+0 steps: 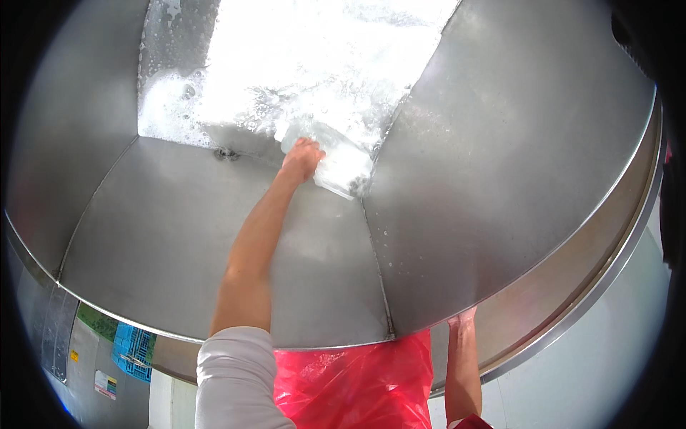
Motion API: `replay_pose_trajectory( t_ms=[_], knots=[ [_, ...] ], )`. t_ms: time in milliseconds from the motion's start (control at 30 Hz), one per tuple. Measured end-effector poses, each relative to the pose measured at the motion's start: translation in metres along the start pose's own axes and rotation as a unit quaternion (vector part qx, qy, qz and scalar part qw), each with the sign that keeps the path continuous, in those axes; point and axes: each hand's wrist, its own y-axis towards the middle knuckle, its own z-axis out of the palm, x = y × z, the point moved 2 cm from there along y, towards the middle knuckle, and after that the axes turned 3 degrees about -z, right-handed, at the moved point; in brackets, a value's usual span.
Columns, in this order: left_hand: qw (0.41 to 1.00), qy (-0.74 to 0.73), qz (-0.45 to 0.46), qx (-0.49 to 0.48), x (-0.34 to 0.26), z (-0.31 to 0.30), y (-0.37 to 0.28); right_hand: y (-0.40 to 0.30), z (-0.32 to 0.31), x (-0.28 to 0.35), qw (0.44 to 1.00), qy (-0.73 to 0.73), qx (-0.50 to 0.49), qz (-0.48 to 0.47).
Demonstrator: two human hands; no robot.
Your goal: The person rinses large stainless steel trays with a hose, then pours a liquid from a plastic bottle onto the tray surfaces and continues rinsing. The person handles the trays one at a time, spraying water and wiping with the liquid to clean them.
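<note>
My left hand (303, 156) grips the near edge of a translucent plastic container (343, 163), which lies tilted at the waterline of a deep stainless steel basin (321, 241). Foamy water (177, 104) churns around the container, and strong glare whitens much of the surface. Low on the right, my right hand (464, 316) meets the basin's outer side just under the rim. Its fingers are mostly hidden behind that rim, so I cannot tell whether they grip anything.
A red plastic apron (353, 381) touches the basin's near rim. Below left are a blue plastic crate (133, 351), something green (97, 322) and a metal panel (91, 348) bearing labels. A lower metal rim (579, 305) curves along the right, above a pale floor (568, 370).
</note>
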Motion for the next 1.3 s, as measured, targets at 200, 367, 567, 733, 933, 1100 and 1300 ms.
replay_pose_trajectory(
  t_ms=[200, 367, 567, 733, 933, 1100, 1300],
  knots=[
    [0.983, -0.117, 0.052, 0.134, -0.028, -0.052, -0.070, 0.002, 0.039, 0.051, 0.991, 0.116, -0.057, -0.033],
    [0.958, -0.260, 0.102, 0.066, -0.094, -0.135, -0.160, 0.024, -0.005, 0.068, 0.966, 0.207, -0.153, -0.035],
    [0.937, -0.328, 0.119, 0.003, -0.240, -0.330, -0.214, 0.049, -0.061, 0.082, 0.963, 0.241, -0.125, 0.002],
    [0.974, -0.216, 0.062, -0.039, -0.336, -0.393, -0.237, 0.044, -0.068, 0.089, 0.949, 0.303, -0.059, 0.056],
    [0.986, -0.146, 0.010, -0.075, -0.417, -0.421, -0.226, 0.043, -0.072, 0.079, 0.920, 0.364, 0.103, 0.104],
    [0.993, -0.117, -0.007, -0.029, -0.454, -0.440, -0.228, 0.025, -0.058, 0.104, 0.941, 0.290, 0.135, 0.109],
    [0.990, -0.140, -0.015, -0.021, -0.441, -0.460, -0.250, -0.006, -0.031, 0.127, 0.969, 0.205, 0.123, 0.064]
  ],
)
